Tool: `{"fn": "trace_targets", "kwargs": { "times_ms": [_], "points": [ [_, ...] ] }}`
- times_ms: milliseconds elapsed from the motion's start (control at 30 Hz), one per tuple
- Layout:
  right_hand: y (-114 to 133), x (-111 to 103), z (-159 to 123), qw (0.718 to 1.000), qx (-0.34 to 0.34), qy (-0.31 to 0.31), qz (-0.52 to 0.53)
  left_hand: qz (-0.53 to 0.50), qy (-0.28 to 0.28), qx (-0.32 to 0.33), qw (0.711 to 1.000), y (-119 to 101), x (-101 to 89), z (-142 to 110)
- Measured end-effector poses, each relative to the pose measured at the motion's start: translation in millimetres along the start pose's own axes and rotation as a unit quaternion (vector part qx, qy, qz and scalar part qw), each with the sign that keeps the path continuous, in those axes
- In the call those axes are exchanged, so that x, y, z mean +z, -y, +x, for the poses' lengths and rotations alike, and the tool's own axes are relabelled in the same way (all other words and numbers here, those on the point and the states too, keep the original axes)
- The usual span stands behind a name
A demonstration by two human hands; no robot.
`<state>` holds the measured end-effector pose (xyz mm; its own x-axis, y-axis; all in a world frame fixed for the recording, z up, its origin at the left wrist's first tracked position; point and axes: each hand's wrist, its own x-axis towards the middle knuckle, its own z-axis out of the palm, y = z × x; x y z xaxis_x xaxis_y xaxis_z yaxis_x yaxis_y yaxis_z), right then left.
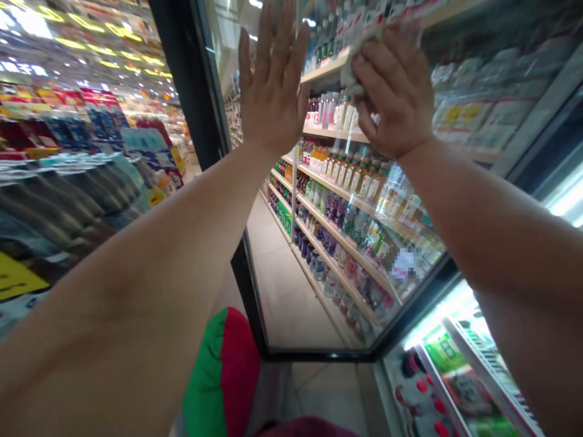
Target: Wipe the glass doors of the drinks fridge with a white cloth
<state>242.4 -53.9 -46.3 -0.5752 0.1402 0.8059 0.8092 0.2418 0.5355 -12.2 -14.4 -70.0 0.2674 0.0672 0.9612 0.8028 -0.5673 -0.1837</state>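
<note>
A black-framed glass door (319, 354) stands swung open in front of me, and shelves of drinks show through or in its pane. My left hand (272, 100) lies against the upper left of the glass, fingers stretched out and apart, holding nothing. To the right of it, my right hand (395, 91) presses a crumpled pale cloth (351, 71) to the pane with bent fingers. Part of the cloth is hidden under the palm and fingers.
A lit cooler (437, 388) with packaged goods and red-capped bottles is at the lower right. A green and red cushion-like object (223, 370) sits below the door's left corner. Store displays (82, 182) fill the left, with a yellow sign (20, 276).
</note>
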Motion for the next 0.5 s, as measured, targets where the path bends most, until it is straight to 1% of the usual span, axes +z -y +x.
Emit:
{"fn": "trace_targets", "kwargs": {
  "times_ms": [33, 67, 100, 133, 167, 200, 233, 267, 300, 333, 367, 400, 433, 467, 500],
  "points": [
    [0.4, 1.3, -1.5, 1.000, 0.003, -0.004, 0.002, -0.007, -0.001, -0.003, 1.000, 0.8, 1.0, -0.1],
    [-0.4, 3.3, -2.4, 0.999, 0.045, -0.028, -0.002, -0.014, -0.004, -0.003, 1.000, 1.5, 1.8, -0.3],
    [-2.2, 5.6, -2.9, 0.992, 0.110, -0.064, -0.009, -0.019, -0.009, 0.001, 1.000, 2.1, 2.4, -0.6],
    [-4.1, 7.7, -3.1, 0.979, 0.177, -0.101, -0.015, -0.020, -0.013, 0.008, 1.000, 2.4, 2.7, -1.0],
    [-5.3, 9.0, -3.4, 0.965, 0.229, -0.128, -0.019, -0.015, -0.013, 0.014, 1.000, 2.3, 2.5, -1.4],
    [-5.2, 9.2, -3.9, 0.958, 0.253, -0.137, -0.017, -0.005, -0.012, 0.018, 1.000, 2.0, 2.0, -1.8],
    [-3.4, 8.0, -4.8, 0.962, 0.244, -0.122, -0.009, 0.008, -0.010, 0.019, 1.000, 1.4, 1.2, -1.9],
    [0.0, 5.7, -5.9, 0.975, 0.204, -0.088, 0.004, 0.023, -0.007, 0.018, 1.000, 0.6, 0.3, -1.9],
    [4.2, 3.0, -7.1, 0.988, 0.150, -0.045, 0.017, 0.034, -0.002, 0.016, 0.999, -0.2, -0.6, -1.7],
    [8.3, 0.6, -8.4, 0.995, 0.099, -0.004, 0.029, 0.040, 0.002, 0.015, 0.999, -0.9, -1.5, -1.4],
    [11.3, -0.8, -9.5, 0.997, 0.067, 0.024, 0.038, 0.040, 0.002, 0.014, 0.999, -1.4, -2.1, -1.0],
    [12.5, -0.4, -10.2, 0.996, 0.068, 0.028, 0.041, 0.035, 0.004, 0.014, 0.999, -1.7, -2.5, -0.7],
    [11.4, 1.7, -10.7, 0.994, 0.105, 0.005, 0.039, 0.029, 0.004, 0.012, 1.000, -1.6, -2.7, -0.4],
    [8.3, 5.3, -11.0, 0.985, 0.166, -0.036, 0.036, 0.025, 0.003, 0.009, 1.000, -1.4, -2.6, -0.2],
    [3.8, 9.8, -11.3, 0.967, 0.237, -0.084, 0.036, 0.026, 0.002, 0.006, 1.000, -1.0, -2.5, -0.3]
  ]
}}
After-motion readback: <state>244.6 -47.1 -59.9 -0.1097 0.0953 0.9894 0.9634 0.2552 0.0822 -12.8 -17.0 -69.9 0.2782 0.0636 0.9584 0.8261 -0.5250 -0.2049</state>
